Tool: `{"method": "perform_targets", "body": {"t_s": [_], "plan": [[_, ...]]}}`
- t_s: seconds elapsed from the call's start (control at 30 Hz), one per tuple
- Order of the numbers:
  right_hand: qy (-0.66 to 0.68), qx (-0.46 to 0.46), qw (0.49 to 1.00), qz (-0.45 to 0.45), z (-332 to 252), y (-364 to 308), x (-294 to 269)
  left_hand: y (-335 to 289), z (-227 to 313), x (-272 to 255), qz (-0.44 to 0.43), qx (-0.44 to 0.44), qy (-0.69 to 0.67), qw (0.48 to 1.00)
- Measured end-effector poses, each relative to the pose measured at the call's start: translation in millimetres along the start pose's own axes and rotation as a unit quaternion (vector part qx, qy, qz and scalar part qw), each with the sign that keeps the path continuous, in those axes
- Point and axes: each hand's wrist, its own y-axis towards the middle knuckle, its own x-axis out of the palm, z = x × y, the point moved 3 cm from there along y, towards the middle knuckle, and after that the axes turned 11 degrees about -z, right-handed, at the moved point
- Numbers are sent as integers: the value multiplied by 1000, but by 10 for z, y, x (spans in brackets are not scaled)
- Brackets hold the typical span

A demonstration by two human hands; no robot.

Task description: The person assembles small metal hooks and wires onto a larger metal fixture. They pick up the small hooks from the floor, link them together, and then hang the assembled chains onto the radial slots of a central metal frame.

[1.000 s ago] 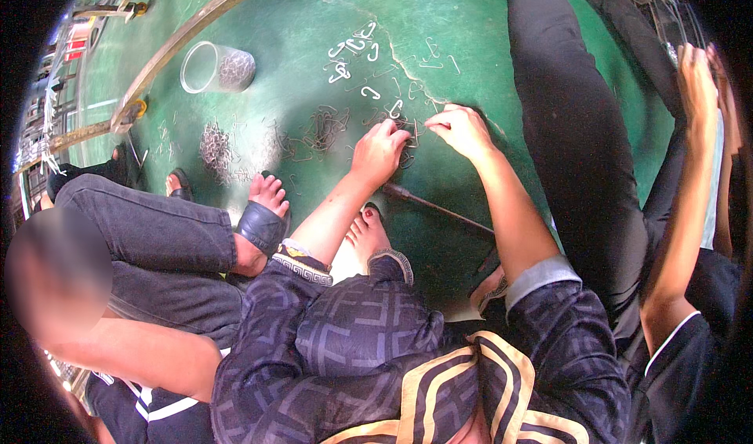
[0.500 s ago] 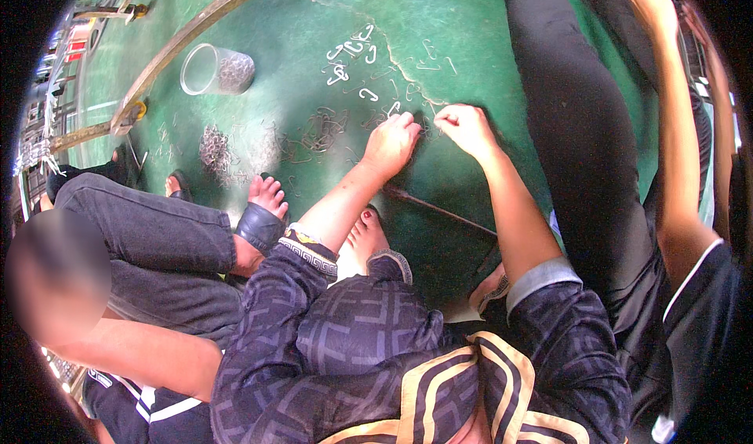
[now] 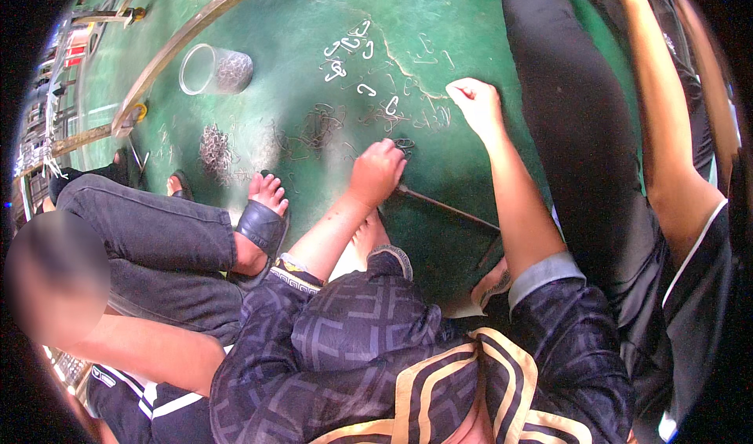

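My left hand [image 3: 378, 169] is low over the green floor with its fingers closed, right beside a few dark wire hooks [image 3: 404, 143]. Whatever it may be pinching is hidden. Farther right and a little farther away, my right hand [image 3: 477, 103] is curled with thumb and fingers together; I cannot make out anything in it. Between and beyond the hands lie thin wire pieces [image 3: 433, 118] and a white S-shaped hook [image 3: 392, 105]. More white hooks [image 3: 351, 45] are scattered farther off. A loose heap of dark wire hooks [image 3: 323, 122] spreads left of my left hand.
A clear plastic tub [image 3: 210, 58] lies on its side with hooks inside. Near it is a pile of hooks [image 3: 213, 147]. A curved bar [image 3: 188, 32] crosses at upper left. A thin rod [image 3: 447, 206] lies between my forearms. People sit close on both sides.
My hands have moved apart. The left came back toward me, the right went slightly farther away and to the right, uncovering wire pieces on the floor.
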Motion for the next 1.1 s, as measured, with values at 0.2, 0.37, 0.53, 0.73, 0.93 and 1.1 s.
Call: {"method": "perform_targets", "body": {"t_s": [0.2,0.37,0.53,0.73,0.93,1.1], "plan": [[-88,-21,995,-41,-247,-64,255,83,275,177,-115,-12,165,979],[-212,-14,973,-86,-469,-128,545,220,366,285,-111,-3,254,961],[-212,-19,976,-53,-472,-75,805,275,234,240,-113,-42,165,979],[-256,25,966,-36,-538,-29,973,153,-32,-56,-112,-162,-86,977],[-222,42,973,-49,-528,9,1103,-51,-354,-223,-63,-251,-223,940],[-106,82,990,-49,-539,15,1007,-150,-454,-247,-53,-269,-282,919]]}}
